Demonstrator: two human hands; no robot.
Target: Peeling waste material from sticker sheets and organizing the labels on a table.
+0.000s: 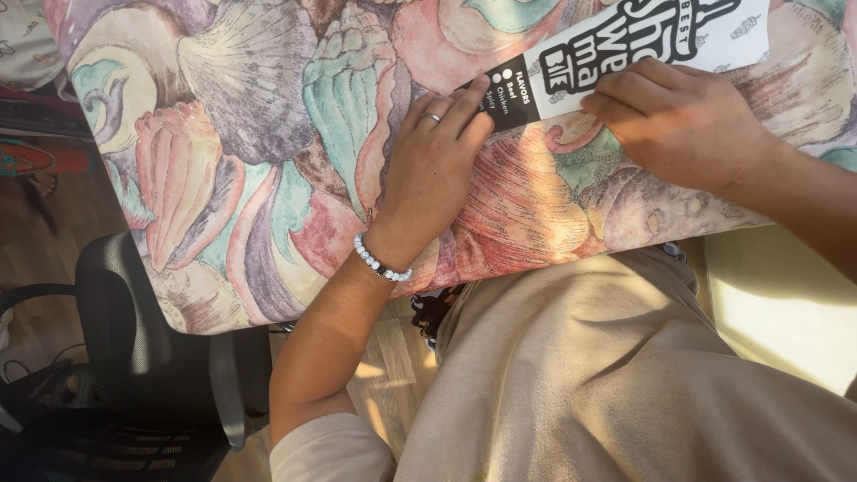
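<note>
- We see our left hand lying flat, palm down, its fingers stretched out and pressed on the black end of a long white and black printed paper strip; it grips nothing.
- On that hand we wear a thin silver ring, and round the wrist a bracelet of white beads.
- Our right hand rests palm down further along the same strip, fingers bent and pressing on its lower edge; it pins the paper down rather than closing round it.
- The strip lies flat and slanted near the far right of the worktop, running out of view at the top edge.
- The worktop is covered by a cloth printed with large seashells in pink, green and purple, and both of our hands touch it beside the paper.
- Below the cloth's near edge we see our beige trousers.
- To the left, just beside the worktop, stands a black office chair on a wooden floor.
</note>
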